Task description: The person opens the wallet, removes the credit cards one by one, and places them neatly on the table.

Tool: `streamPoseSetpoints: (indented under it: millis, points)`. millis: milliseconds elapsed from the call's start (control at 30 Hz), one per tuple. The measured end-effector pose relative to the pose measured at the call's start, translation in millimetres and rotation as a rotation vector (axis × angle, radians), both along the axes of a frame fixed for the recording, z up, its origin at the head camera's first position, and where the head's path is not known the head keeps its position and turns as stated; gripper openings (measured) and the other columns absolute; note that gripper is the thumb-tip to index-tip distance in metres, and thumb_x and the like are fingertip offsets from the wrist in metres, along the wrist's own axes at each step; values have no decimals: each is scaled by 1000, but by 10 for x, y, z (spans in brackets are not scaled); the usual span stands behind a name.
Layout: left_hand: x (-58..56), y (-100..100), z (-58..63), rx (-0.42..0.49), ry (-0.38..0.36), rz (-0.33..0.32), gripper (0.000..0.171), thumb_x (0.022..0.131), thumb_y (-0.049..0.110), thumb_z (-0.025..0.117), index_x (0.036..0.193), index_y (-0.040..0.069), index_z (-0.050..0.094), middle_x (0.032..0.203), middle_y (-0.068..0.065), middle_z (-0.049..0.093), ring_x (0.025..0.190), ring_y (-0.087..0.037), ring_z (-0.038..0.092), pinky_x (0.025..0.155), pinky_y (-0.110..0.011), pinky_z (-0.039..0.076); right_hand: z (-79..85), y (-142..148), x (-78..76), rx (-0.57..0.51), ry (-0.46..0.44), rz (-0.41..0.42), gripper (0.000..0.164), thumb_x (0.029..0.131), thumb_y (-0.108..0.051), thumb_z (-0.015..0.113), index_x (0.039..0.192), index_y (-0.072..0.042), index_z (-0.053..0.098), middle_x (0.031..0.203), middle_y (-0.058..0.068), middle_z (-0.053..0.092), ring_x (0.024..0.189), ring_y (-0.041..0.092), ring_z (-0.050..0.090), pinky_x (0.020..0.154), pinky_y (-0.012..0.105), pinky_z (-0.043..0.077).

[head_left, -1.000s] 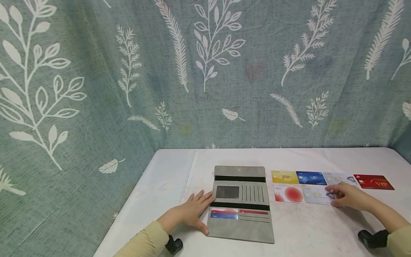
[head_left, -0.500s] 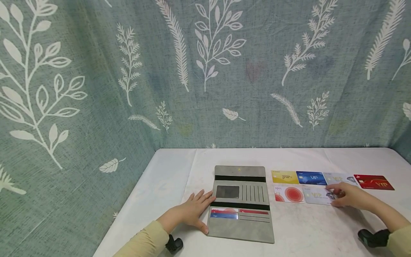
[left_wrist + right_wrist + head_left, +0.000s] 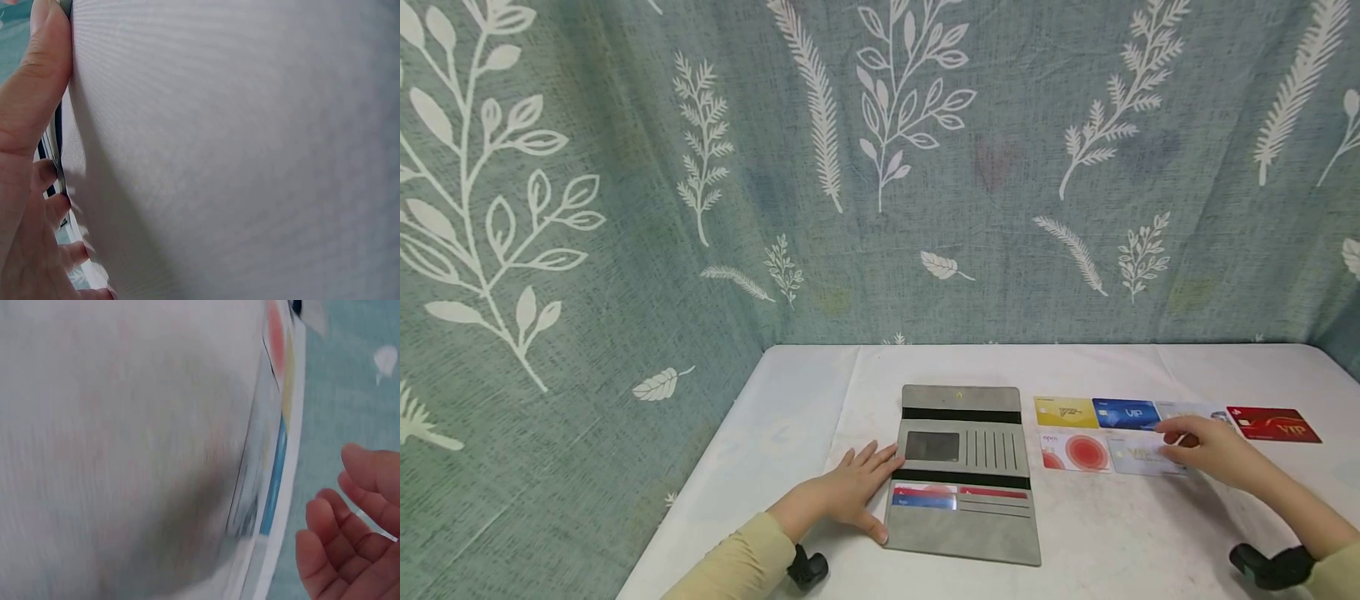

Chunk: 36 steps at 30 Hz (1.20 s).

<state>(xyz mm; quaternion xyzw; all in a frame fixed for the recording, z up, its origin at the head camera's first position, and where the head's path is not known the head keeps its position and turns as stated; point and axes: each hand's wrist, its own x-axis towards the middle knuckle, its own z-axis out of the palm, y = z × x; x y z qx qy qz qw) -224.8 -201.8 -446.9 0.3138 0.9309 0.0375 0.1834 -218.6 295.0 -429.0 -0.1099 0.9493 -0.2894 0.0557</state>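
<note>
An unfolded grey wallet (image 3: 962,537) lies on the white table, with several cards (image 3: 923,501) tucked in its lower slots. My left hand (image 3: 848,493) rests spread beside it, fingertips and thumb at its left edge. Over the right end of a silver VIP card (image 3: 1138,457) hovers my right hand (image 3: 1213,450), lifted off the surface. In the right wrist view its fingers (image 3: 337,544) are loosely curled and hold nothing. This hand partly hides the silver card and another silver card (image 3: 1183,410) behind it.
Yellow (image 3: 1063,412), blue (image 3: 1126,414) and red (image 3: 1273,425) cards lie in the back row. A white card with red circles (image 3: 1075,452) lies left of the front silver card. A patterned green curtain (image 3: 880,167) stands behind the table.
My right hand has risen from the front silver card and shifted slightly up and left in the head view. That card stays on the table. My left hand has kept its place.
</note>
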Motion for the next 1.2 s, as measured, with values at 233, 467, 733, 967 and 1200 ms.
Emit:
streamPoseSetpoints:
  millis: [233, 467, 733, 967, 1200]
  points:
    - [1, 7, -8, -14, 8, -2, 108, 63, 59, 71, 146, 14, 19, 154, -5, 11, 139, -35, 8, 107, -59, 11, 30, -359, 81, -45, 18, 17, 25, 83, -13, 64, 103, 3, 62, 84, 3, 59, 74, 15, 49, 58, 21, 44]
    - [-5, 12, 6, -6, -3, 4, 109, 63, 59, 72, 146, 12, 20, 154, -6, 11, 139, -35, 8, 107, -59, 10, -11, -726, 142, -121, -1, 49, 16, 82, -10, 65, 95, 0, 64, 77, 0, 54, 69, 11, 45, 57, 20, 40]
    - [-5, 9, 12, -4, -8, 0, 109, 63, 59, 72, 146, 12, 18, 154, -7, 10, 139, -36, 7, 107, -59, 10, -70, -1049, 188, -183, -24, 140, 10, 81, -9, 66, 86, -3, 62, 72, -2, 50, 66, 6, 42, 56, 20, 38]
    - [17, 21, 41, -1, -12, 4, 108, 64, 58, 72, 146, 12, 20, 154, -7, 11, 139, -36, 8, 106, -60, 11, -119, -1222, 191, -249, -36, 235, 8, 79, -5, 66, 84, -2, 61, 68, -4, 48, 62, 2, 42, 53, 18, 38]
    - [38, 31, 71, -6, -5, 12, 106, 64, 57, 73, 145, 12, 22, 153, -7, 13, 139, -35, 9, 106, -60, 12, -203, -1369, 168, -259, -45, 283, 8, 79, -7, 66, 82, -5, 60, 66, -6, 49, 58, 1, 43, 50, 18, 38]
